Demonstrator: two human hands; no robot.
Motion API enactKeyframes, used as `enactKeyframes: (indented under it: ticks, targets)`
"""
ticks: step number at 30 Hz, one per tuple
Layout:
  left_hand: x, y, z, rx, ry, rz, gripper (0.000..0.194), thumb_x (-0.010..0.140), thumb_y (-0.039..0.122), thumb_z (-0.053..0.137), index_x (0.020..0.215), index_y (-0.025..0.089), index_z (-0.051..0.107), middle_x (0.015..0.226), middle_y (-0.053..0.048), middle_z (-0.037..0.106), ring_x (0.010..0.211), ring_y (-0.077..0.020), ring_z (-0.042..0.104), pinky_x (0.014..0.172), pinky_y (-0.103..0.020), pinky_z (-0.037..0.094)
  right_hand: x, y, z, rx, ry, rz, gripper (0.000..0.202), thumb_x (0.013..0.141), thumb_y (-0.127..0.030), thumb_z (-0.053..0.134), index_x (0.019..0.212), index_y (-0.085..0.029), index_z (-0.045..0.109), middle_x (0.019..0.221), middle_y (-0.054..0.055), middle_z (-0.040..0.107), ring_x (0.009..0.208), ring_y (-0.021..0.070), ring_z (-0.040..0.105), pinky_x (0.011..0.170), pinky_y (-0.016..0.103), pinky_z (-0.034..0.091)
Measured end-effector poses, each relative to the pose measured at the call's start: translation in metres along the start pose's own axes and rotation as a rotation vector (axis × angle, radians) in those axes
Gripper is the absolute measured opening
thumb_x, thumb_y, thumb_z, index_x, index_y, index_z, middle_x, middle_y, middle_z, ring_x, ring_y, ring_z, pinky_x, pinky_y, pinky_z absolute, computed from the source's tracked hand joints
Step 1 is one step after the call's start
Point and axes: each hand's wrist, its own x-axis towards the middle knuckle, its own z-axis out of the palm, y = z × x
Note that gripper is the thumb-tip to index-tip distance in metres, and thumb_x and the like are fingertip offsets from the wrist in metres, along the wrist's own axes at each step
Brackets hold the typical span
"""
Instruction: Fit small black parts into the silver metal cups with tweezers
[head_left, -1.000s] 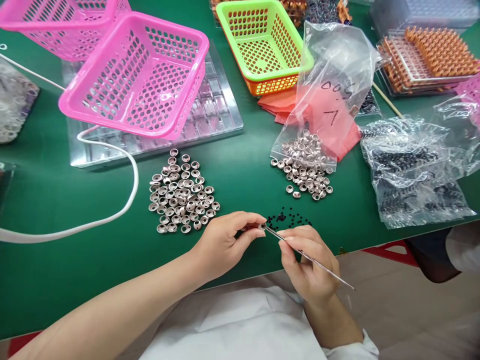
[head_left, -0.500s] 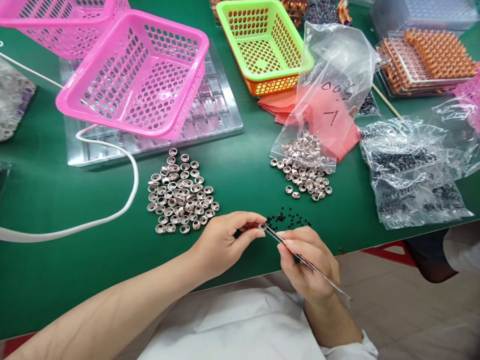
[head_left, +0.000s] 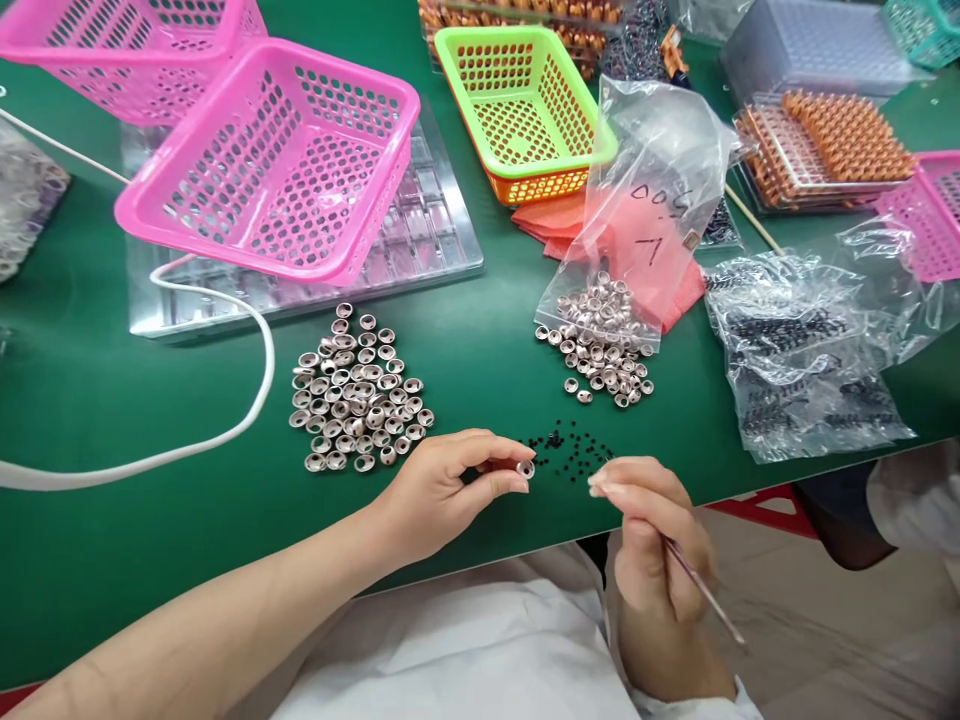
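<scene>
Between the thumb and index finger of my left hand (head_left: 450, 490) is a small silvery metal ring (head_left: 526, 468), its round opening turned toward me. My right hand (head_left: 664, 530) is closed around thin metal tweezers (head_left: 705, 592), which stick out to the lower right; their other end is hidden by my fingers. Tiny black pieces (head_left: 576, 452) lie scattered on the green table (head_left: 480, 370), just beyond and between my hands. Left of them is a heap of similar metal rings (head_left: 360, 395). More loose rings (head_left: 611, 360) spill from a clear plastic bag (head_left: 652, 160) with handwriting on it.
A pink basket (head_left: 225, 245) sits on a clear plastic tray (head_left: 450, 250) at the left, near a white cable (head_left: 262, 370). Farther back stands a green basket (head_left: 525, 170). Bags of black parts (head_left: 802, 360) and stacked orange parts (head_left: 847, 135) are at the right.
My right hand has drawn away to the right, taking the tweezers out of the ring. My left hand still holds the ring, now turned to show its opening.
</scene>
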Motion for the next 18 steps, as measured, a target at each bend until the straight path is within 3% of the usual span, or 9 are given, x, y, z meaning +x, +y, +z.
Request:
enactKeyframes:
  ticks: [7, 18]
  targets:
    - [-0.001, 0.000, 0.002, -0.019, -0.081, 0.173, 0.015, 0.089, 0.010, 0.070, 0.104, 0.012, 0.076, 0.084, -0.006, 0.077, 0.074, -0.0129, 0.071, 0.069, -0.018, 0.056, 0.010, 0.015, 0.001, -0.031, -0.315, -0.304, 0.032, 0.087, -0.006, 0.066, 0.118, -0.016, 0.063, 0.088, 0.005, 0.065, 0.073, 0.0152, 0.055, 0.064, 0.032, 0.050]
    - [-0.003, -0.003, 0.003, -0.012, -0.120, 0.250, 0.015, 0.091, 0.011, 0.069, 0.104, 0.007, 0.074, 0.080, -0.008, 0.075, 0.073, -0.0143, 0.070, 0.070, -0.019, 0.056, 0.005, 0.025, 0.003, -0.109, -0.381, -0.433, 0.027, 0.091, -0.008, 0.062, 0.118, -0.013, 0.065, 0.091, 0.007, 0.071, 0.080, 0.0174, 0.058, 0.068, 0.033, 0.049]
